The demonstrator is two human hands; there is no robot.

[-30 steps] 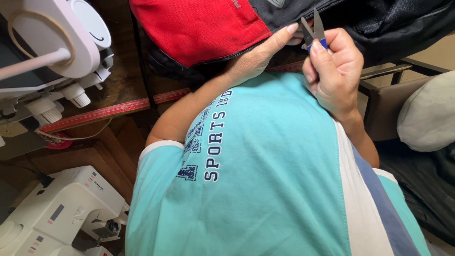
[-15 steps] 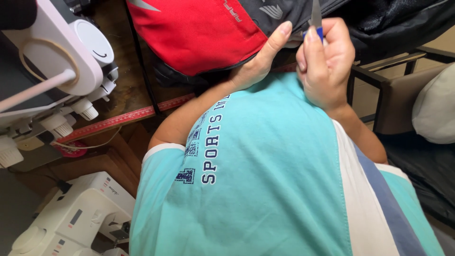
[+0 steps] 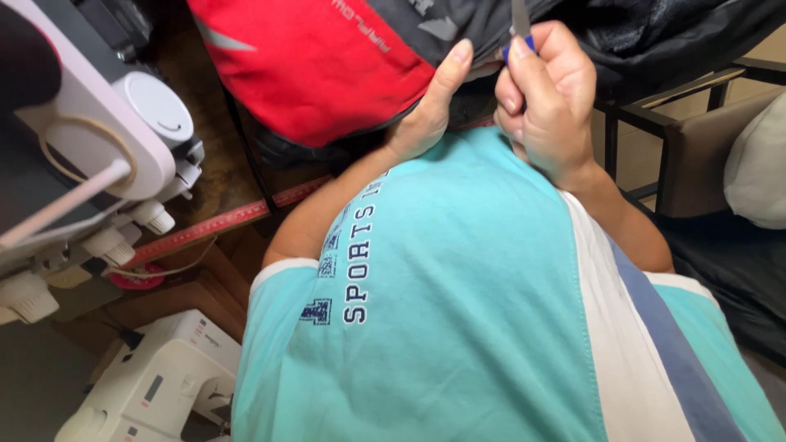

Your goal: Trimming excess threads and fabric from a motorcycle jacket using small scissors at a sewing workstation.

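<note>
A red and grey jacket (image 3: 327,74) is laid on the tabletop (image 3: 205,184), its edge pinched by the left hand (image 3: 430,110). Small blue-handled snips (image 3: 519,24) are gripped in the closed right hand (image 3: 544,98).

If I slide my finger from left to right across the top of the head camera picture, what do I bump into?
White sewing machine → red fabric → left hand → right hand holding a small blue-handled tool → black fabric → chair with a white cushion.
</note>
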